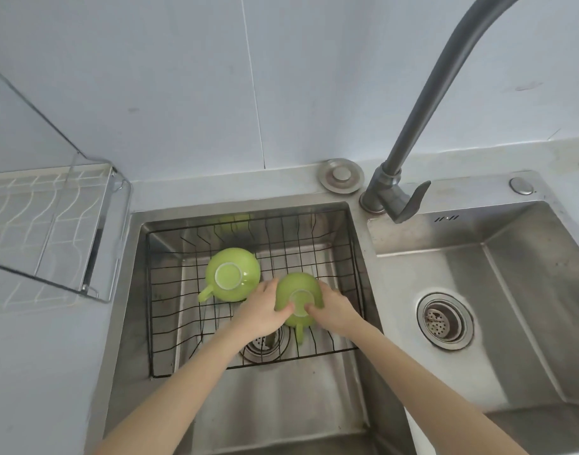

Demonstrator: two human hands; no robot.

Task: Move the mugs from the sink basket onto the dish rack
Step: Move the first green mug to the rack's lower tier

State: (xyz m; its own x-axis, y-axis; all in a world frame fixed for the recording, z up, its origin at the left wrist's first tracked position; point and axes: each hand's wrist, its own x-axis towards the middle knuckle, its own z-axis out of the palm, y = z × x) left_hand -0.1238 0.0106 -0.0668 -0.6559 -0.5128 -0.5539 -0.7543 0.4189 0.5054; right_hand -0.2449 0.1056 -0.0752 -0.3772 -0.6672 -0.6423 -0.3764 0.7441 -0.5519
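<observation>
Nearest to us, our two bare forearms reach down into the left sink bowl (123,290), one from each side. Our left hand (260,311) and right hand (335,311) meet around one green mug (294,290), the fingers of both curled against its sides and holding it between them. This mug is upside down, its pale base ring facing up and its handle pointing toward us, and it sits low in the black wire sink basket (169,323); we cannot tell whether it is resting on the wires or lifted just clear of them. Our hands cover much of its lower sides.

Just beyond and to the left lies a second green mug (232,274), also upside down on the basket floor, handle toward the left, untouched. We count two mugs, both in the basket; a green shape on the back wall of the bowl looks like a reflection. Under the basket, a round drain (263,344) shows partly between our forearms.

To the right is a second bowl with its own drain strainer (445,320). A grey tap (445,103) arches up between the two bowls, with a round metal cap (340,175) on the tabletop (189,185) beside its base. Far left, the metal dish rack (51,224) stands on the tabletop with white wire slots, no mug on it.
</observation>
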